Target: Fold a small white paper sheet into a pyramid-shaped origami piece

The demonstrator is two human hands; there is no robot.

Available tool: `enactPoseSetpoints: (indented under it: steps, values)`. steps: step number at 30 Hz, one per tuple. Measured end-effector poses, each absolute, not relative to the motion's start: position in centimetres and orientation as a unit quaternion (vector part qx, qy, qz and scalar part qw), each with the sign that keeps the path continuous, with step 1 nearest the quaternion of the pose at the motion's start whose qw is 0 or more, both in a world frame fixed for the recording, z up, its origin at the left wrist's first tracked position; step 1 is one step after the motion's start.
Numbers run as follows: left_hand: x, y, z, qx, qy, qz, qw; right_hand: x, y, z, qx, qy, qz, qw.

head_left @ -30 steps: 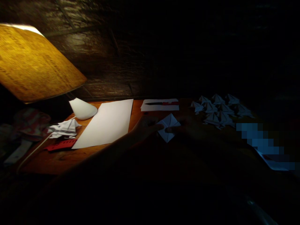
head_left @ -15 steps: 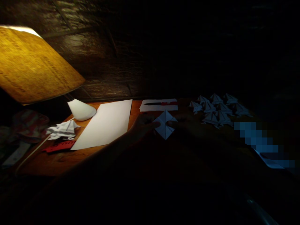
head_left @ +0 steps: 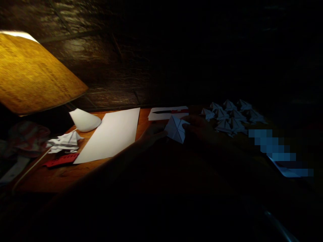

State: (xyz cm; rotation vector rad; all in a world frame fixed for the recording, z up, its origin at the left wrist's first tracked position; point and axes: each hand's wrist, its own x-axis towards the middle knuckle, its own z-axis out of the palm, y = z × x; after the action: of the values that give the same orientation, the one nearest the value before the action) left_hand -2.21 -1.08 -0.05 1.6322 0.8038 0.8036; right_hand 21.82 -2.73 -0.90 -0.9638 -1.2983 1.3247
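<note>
A small folded white paper piece is held just above the wooden table, between both my hands. My left hand pinches its left edge; the fingers are dark but closed on the paper. My right hand grips its right side from above. Both arms are deep in shadow. A pile of several finished folded paper shapes lies to the right, close to my right hand.
A lit lamp shade hangs over the left. Beneath it lie a large white sheet, a white paper cone, crumpled paper, a red strip, and a knife on paper.
Both hands have lifted and turned the folded piece, moving it slightly left and away from me. The view has shifted a little.
</note>
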Motion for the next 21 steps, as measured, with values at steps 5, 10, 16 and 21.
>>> enactPoseSetpoints:
  steps: [5, 10, 16, 21]
  values:
    - [-2.2, -0.6, -0.5, 0.72, 0.335, 0.354, 0.493, 21.7, -2.5, -1.2, -0.382, -0.547, 0.531, 0.523]
    - [-1.8, -0.5, -0.8, 0.741, 0.343, 0.363, 0.449, 21.2, -3.4, -0.8, -0.39, -0.586, 0.539, 0.463]
    - [-1.9, -0.6, -1.0, 0.8, 0.252, 0.35, 0.417, 20.2, -4.5, -0.4, -0.394, -0.61, 0.54, 0.426]
    - [-1.7, -0.7, -0.7, 0.814, 0.195, 0.398, 0.375, 20.1, -4.8, -0.3, -0.387, -0.61, 0.538, 0.434]
